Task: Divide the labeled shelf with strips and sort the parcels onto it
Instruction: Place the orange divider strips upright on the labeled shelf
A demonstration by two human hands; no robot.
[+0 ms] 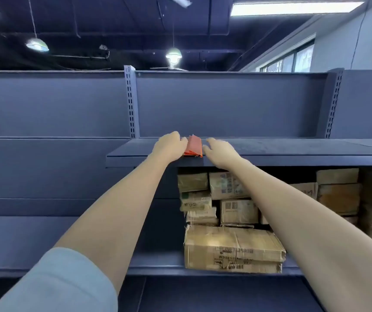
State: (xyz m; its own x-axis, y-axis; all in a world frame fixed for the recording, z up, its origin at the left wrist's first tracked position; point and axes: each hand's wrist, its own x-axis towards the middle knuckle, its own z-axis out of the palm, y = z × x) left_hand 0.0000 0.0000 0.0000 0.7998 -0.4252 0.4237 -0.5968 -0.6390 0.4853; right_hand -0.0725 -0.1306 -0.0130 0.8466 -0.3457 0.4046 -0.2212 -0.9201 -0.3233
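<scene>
While both arms reach up to the dark blue metal shelf (270, 149), the left hand (169, 146) sits against the left edge of an orange-red strip (194, 147), fingers curled down at it; looks like a grip, though the fingertips are hidden behind the strip (so pinch vs. press: cannot tell). Right hand (219, 150) is just right of the strip, fingers relaxed and extended, holding nothing, its fingertips right at the strip's right edge. Strip is a thin flat piece, slightly ribbed, with frayed threads at the corners, lying at the shelf's front lip. Shelf surface is matte, flat sheet metal; a slotted grey upright (131, 102) stands behind it. The shelf level below holds stacked parcels (234, 248): brown cardboard boxes, taped, creased, worn. Printed labels and text on them are too blurred to read. Light blue sleeve (63, 284) on the left arm.
</scene>
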